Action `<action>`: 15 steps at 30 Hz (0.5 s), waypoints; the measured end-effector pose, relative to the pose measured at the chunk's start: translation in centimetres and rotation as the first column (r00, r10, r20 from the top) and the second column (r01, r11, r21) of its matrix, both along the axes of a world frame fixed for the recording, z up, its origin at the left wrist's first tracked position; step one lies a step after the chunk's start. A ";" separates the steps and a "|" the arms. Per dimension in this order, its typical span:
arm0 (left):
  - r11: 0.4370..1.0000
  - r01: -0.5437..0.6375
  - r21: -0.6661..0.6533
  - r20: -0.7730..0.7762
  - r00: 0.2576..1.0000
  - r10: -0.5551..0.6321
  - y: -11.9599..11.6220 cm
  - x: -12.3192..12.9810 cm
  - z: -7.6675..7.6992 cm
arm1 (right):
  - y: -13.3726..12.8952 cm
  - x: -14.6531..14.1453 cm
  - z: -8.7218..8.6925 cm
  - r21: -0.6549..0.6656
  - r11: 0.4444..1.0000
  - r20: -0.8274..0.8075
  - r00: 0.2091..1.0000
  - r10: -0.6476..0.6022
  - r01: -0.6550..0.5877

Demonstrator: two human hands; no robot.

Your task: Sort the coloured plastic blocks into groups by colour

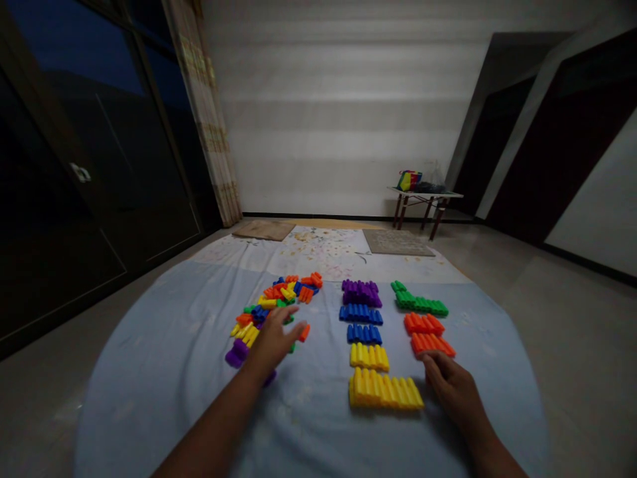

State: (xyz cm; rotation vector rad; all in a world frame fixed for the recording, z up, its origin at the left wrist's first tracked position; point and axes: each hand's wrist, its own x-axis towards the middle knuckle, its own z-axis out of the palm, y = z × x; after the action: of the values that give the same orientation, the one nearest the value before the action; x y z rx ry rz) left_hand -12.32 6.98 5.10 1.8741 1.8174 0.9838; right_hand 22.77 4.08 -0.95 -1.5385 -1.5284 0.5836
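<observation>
My left hand [276,338], fingers spread, hovers at the near right side of a loose pile of ribbed plastic blocks [266,303] in orange, yellow, blue, green and purple. A single orange block [304,332] lies just beyond its fingertips. My right hand [450,383] is curled, thumb against the fingers, by the near end of the orange rows [432,344]; whatever it grips is hidden. To its left is a long yellow row [385,390], with a shorter yellow row [369,356] behind. Farther back come blue rows [361,314], a purple stack [361,293] and a green group [421,303].
A pale blue cloth [164,372] covers the rounded table. Two flat mats, a brown one [266,230] and a grey one [398,243], lie at its far end. Beyond, a small side table [450,194] with bags stands against the wall.
</observation>
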 end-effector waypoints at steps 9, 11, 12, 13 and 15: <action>0.969 -0.234 -0.079 -0.370 0.910 0.190 4.0 -8.4 -2.9 | 0.2 -0.3 0.2 0.055 0.998 -0.001 1.000 -0.030 0.030; 0.971 -0.213 -0.110 -0.380 0.911 0.157 3.6 -7.5 -3.2 | 0.2 -0.5 0.3 0.078 0.995 -0.011 0.998 -0.062 0.063; 0.973 -0.196 -0.122 -0.384 0.913 0.136 3.3 -6.9 -3.2 | 0.2 -0.5 0.3 0.082 0.994 -0.013 0.997 -0.070 0.070; 0.976 -0.173 -0.129 -0.383 0.917 0.112 3.0 -6.2 -3.2 | 0.2 -0.5 0.3 0.080 0.994 -0.011 0.998 -0.067 0.068; 0.985 -0.114 -0.131 -0.367 0.928 0.058 2.2 -4.8 -3.0 | 0.2 -0.4 0.3 0.066 0.997 -0.002 0.999 -0.040 0.040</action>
State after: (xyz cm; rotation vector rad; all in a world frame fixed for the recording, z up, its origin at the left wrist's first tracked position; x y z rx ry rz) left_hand -17.09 9.18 2.09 1.9954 2.1297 0.5294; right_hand 22.38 4.30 -0.69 -1.5152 -1.4980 0.5057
